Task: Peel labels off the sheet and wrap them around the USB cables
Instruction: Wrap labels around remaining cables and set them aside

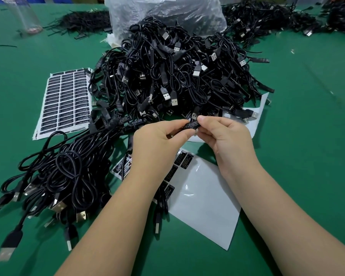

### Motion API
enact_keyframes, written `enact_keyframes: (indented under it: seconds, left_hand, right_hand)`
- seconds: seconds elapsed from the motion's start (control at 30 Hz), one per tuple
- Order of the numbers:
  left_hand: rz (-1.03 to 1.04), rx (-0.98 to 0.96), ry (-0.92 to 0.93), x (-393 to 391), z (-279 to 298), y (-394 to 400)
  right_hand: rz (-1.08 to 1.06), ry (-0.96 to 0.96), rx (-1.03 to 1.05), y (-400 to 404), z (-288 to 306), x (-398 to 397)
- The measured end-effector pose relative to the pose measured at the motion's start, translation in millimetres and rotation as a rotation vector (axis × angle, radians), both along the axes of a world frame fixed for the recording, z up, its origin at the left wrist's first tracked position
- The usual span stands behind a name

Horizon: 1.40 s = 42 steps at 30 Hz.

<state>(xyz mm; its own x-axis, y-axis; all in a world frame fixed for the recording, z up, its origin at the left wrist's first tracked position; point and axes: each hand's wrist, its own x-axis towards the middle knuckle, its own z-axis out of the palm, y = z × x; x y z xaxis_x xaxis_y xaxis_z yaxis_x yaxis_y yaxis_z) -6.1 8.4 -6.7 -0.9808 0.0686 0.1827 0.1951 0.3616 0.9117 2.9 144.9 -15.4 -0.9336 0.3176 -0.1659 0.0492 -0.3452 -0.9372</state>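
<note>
Two hands meet above the green counter (307, 136): the left hand (157, 140) and right hand (225, 136) pinch one black label (193, 125) between fingertips, probably folding it around a USB cable from the heap (177, 76). It reads "LED CONTROLLER"; smaller lines are illegible. A nearly spent label sheet (205, 198) lies beneath for reach; a full sheet (66, 100) waits left.

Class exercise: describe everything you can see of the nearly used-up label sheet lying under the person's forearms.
The label sheet is a glossy white backing sheet, lying flat and skewed on the green table, mostly bare. A few black labels with pale print remain along its upper-left part. Light glints off its surface. The left forearm crosses over it, and a black cable with a USB plug lies over its left edge. Neither hand touches it.
</note>
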Motion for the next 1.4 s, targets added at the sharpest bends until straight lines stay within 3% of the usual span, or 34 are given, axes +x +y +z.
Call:
enact_keyframes:
  seconds: [0.33, 0.73, 1.07, 1.4]
  left_hand:
    - [-0.004, 0.011, -0.03, 2.2, 2.1, 1.4]
    - [-0.025, 0.255, -0.179, 7.0, 11.7, 5.7]
    - [0.096, 0.444, -0.357, 9.9, 8.2, 16.4]
    - [0.074, 0.486, -0.345, 12.9, 11.9, 19.9]
  right_hand:
    - [-0.047, -0.02, 0.044, -2.5, 1.6, 2.5]
    - [-0.07, -0.034, 0.159, -4.5, 2.3, 2.8]
    - [-0.126, 0.047, 0.347, -7.5, 4.9, 6.3]
    - [-0.167, 0.083, 0.429, -7.7, 6.4, 7.3]
